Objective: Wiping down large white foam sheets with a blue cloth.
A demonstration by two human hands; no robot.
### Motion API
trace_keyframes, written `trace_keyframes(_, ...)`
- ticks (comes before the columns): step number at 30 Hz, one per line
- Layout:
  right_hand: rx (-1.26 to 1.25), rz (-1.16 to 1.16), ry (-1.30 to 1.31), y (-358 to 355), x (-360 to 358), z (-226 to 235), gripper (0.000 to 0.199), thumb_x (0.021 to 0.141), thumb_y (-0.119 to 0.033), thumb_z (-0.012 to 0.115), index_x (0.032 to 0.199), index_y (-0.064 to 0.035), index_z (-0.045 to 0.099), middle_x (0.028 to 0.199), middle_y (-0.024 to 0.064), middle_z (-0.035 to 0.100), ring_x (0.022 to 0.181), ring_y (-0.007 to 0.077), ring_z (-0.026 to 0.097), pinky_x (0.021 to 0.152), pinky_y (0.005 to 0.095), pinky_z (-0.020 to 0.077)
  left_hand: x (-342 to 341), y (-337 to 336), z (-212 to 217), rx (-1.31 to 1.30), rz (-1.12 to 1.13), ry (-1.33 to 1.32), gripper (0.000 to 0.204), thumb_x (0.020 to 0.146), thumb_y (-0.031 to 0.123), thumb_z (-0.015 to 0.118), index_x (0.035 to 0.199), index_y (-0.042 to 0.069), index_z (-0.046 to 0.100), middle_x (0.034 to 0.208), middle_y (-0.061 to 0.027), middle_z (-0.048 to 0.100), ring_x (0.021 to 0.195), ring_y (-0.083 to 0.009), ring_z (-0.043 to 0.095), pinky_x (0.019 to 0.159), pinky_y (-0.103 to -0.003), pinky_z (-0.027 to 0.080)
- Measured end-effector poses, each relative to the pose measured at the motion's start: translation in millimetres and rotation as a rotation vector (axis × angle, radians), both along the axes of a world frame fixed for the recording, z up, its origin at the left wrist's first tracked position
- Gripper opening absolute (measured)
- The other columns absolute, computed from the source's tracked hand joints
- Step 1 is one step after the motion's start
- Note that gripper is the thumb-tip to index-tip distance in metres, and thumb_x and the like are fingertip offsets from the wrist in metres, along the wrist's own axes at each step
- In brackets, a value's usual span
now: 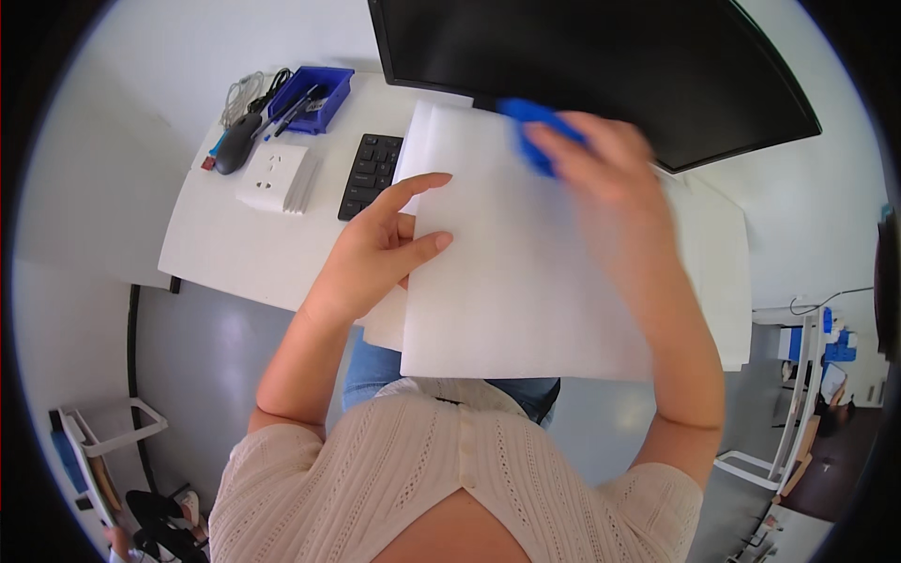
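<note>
A large white sheet lies in front of me over the desk edge and part of a black keyboard. My left hand holds the sheet's left edge, thumb and forefinger spread on it. My right hand, blurred by motion, grips a small blue object pressed on the sheet near its far edge, just below the black monitor.
On the white desk at the left stand a white socket block, a black mouse, a blue bin with pens, and cables. More white sheets lie at the right. White racks stand on the grey floor.
</note>
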State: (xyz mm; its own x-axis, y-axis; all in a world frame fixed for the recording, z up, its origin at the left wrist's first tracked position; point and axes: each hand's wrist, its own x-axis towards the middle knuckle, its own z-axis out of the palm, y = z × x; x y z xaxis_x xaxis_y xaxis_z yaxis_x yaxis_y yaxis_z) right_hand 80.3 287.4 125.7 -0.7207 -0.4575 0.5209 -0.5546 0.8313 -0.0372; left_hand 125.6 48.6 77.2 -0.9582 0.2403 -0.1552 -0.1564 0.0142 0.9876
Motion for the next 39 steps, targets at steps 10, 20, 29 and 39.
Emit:
trace_keyframes(10, 0.037, 0.270, 0.069, -66.5, -43.8, -56.0, 0.043, 0.074, -0.008, 0.069, 0.117, -0.0070, 0.071, 0.114, 0.0105, 0.061, 0.109, 0.0276, 0.058, 0.089, 0.0365, 0.0537, -2.2, 7.9, -6.8, -0.132, 0.096, -0.028, 0.055, 0.089, 0.010, 0.069, 0.141, 0.006, 0.053, 0.064, 0.0021, 0.059, 0.055, -0.0035, 0.049, 0.048, -0.022, 0.035)
trace_keyframes(20, 0.212, -0.296, -0.035, 58.4, -30.4, -44.1, 0.041, 0.082, -0.012, 0.065, 0.122, -0.0019, 0.066, 0.114, 0.0147, 0.059, 0.115, 0.0297, 0.053, 0.094, 0.0407, 0.0500, 1.9, 16.5, -10.5, -0.197, 0.200, 0.116, 0.051, 0.090, 0.000, 0.064, 0.140, 0.000, 0.055, 0.060, 0.0032, 0.058, 0.050, -0.0001, 0.042, 0.048, -0.020, 0.027)
trace_keyframes(29, 0.131, -0.742, -0.073, 181.0, -2.6, -53.4, 0.043, 0.083, -0.003, 0.060, 0.125, -0.0117, 0.067, 0.118, 0.0149, 0.059, 0.114, 0.0324, 0.055, 0.092, 0.0425, 0.0541, 5.2, 22.7, -15.6, -0.124, 0.260, 0.120, 0.051, 0.090, -0.001, 0.062, 0.140, 0.000, 0.054, 0.060, 0.0038, 0.057, 0.050, 0.0001, 0.041, 0.048, -0.021, 0.025)
trace_keyframes(39, -0.222, -0.700, -0.021, 238.4, -2.0, -35.2, 0.025, 0.092, -0.008, 0.061, 0.112, -0.0122, 0.074, 0.106, 0.0182, 0.068, 0.094, 0.0369, 0.065, 0.085, 0.0418, 0.0539, 1.2, 6.0, -17.9, 0.109, 0.173, 0.062, 0.051, 0.081, -0.012, 0.054, 0.131, -0.001, 0.060, 0.074, -0.0028, 0.063, 0.060, -0.0044, 0.053, 0.058, -0.019, 0.039)
